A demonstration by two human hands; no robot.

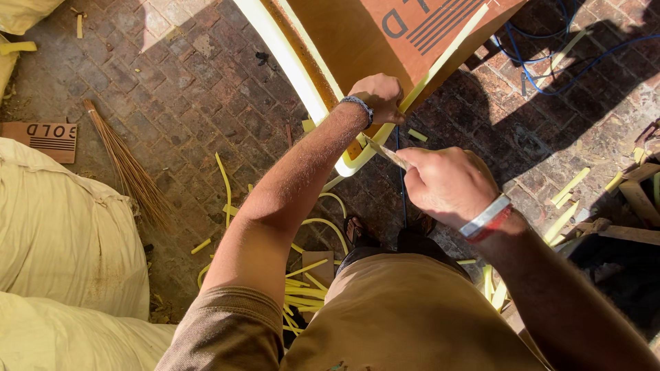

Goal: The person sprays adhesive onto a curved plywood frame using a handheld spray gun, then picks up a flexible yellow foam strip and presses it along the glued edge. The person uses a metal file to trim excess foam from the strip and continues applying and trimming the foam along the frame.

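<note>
A large frame covered in brown cardboard (357, 41), edged with a pale yellow foam strip (292, 65), stands in front of me over the brick floor. My left hand (378, 96) grips the frame's lower corner, a dark beaded band on its wrist. My right hand (447, 182) is closed on a knife (386, 152) whose blade points up-left and meets the yellow foam edge at that corner. A white and red band sits on my right wrist.
Cut yellow foam strips (306, 288) litter the brick floor (185, 89) by my feet. A straw broom (130, 168) and a cardboard piece (42, 139) lie left, beside big cream sacks (62, 233). Blue cable (550, 62) runs at top right; wooden pieces (636, 196) at right.
</note>
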